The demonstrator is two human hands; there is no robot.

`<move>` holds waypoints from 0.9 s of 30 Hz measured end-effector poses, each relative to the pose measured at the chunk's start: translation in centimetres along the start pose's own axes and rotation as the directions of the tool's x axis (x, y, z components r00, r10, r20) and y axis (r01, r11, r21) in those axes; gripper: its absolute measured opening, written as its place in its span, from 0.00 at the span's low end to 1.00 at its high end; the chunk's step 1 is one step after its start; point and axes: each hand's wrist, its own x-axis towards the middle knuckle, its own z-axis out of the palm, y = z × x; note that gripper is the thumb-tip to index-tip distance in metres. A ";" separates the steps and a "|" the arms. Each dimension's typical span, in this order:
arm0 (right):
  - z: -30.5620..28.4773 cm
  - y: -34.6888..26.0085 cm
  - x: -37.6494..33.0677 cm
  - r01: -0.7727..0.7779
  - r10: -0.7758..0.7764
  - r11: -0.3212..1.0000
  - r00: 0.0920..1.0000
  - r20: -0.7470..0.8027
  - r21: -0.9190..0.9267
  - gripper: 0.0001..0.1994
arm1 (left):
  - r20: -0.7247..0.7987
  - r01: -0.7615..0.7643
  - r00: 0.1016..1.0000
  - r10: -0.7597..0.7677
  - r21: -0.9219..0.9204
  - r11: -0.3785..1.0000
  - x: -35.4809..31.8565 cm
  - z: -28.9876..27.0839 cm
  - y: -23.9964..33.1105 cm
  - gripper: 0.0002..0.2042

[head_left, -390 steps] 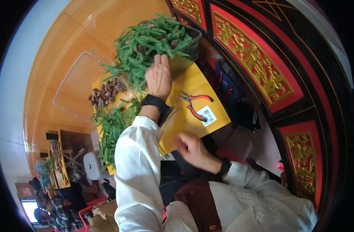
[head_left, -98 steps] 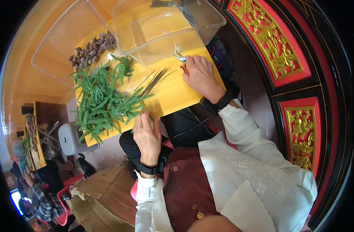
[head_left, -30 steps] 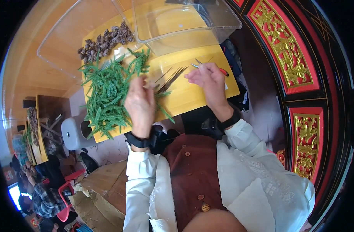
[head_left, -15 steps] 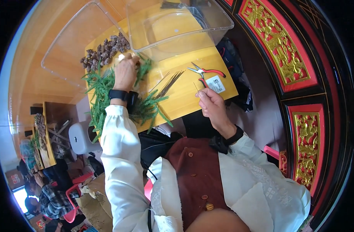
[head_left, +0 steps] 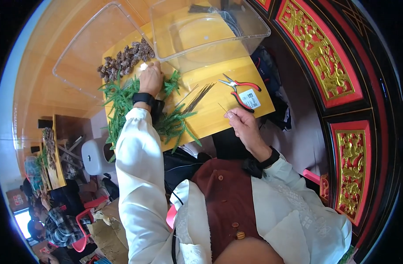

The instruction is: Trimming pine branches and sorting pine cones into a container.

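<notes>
Right hand (head_left: pixel 246 128) pinching thin brown wire (head_left: pixel 222 107) — unattached; left hand (head_left: pixel 151 81) beside brown scaly pinecones (head_left: pixel 126 60), grip hidden — green needled sprigs (head_left: pixel 119 102) loose.

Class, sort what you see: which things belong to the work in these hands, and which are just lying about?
Likely part of the work:
thin wire-like piece, pinched in the right hand
similar thin strands
green sprigs
pine cones, near the left hand
red-handled pliers, unheld

Probably just lying about:
grey stool
torn cardboard
</notes>
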 end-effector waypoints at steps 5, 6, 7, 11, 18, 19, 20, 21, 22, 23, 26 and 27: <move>-0.1 0.4 0.0 0.016 -0.016 1.000 1.000 -0.008 -0.021 0.08 | -0.007 0.017 1.000 -0.017 -0.049 0.999 0.2 0.0 0.2 0.09; -0.1 0.4 0.0 0.017 -0.017 1.000 1.000 0.007 -0.016 0.08 | 0.021 0.010 1.000 -0.010 -0.020 1.000 0.4 0.0 0.3 0.09; -0.1 0.4 0.0 0.017 -0.016 1.000 1.000 0.023 -0.009 0.08 | 0.050 0.004 0.999 -0.005 0.009 1.000 0.5 -0.1 0.3 0.10; 0.2 0.5 0.0 0.014 -0.014 1.000 1.000 0.025 -0.006 0.09 | 0.062 0.062 0.996 -0.067 0.082 0.995 0.6 -0.3 0.9 0.09; 0.2 0.3 -0.1 -0.023 0.022 1.000 1.000 0.020 0.007 0.08 | -0.056 0.163 0.987 -0.154 0.304 0.939 0.5 -0.2 1.8 0.09; 0.2 0.4 -0.1 -0.021 0.021 1.000 0.999 0.025 0.001 0.08 | -0.055 0.125 0.992 -0.113 0.333 0.935 0.3 -0.2 1.7 0.09; 0.3 0.4 -0.1 -0.021 0.021 1.000 0.999 0.026 0.001 0.08 | -0.055 0.126 0.992 -0.114 0.333 0.934 0.2 -0.4 1.4 0.09; 0.6 0.3 -0.2 -0.023 0.022 1.000 0.999 0.034 0.018 0.08 | -0.063 0.143 0.990 -0.130 0.303 0.942 0.0 -0.7 0.9 0.09; 0.7 0.3 -0.2 -0.024 0.023 0.999 0.999 0.040 0.035 0.08 | -0.070 0.159 0.987 -0.145 0.273 0.949 0.0 -1.0 0.7 0.09; 0.5 0.3 -0.1 -0.029 0.028 0.999 0.999 0.029 0.036 0.08 | -0.123 0.175 0.981 -0.152 0.207 0.963 -0.1 -1.7 1.3 0.08; 0.2 -0.7 0.2 -0.027 0.024 0.998 0.999 0.043 0.058 0.07 | -0.285 0.133 0.939 -0.194 -0.222 0.966 -2.4 -7.8 3.7 0.10; 0.4 -1.4 0.3 0.026 -0.026 1.000 0.998 0.060 0.008 0.07 | -0.329 0.088 0.919 -0.217 -0.365 0.927 -3.5 -8.7 3.8 0.13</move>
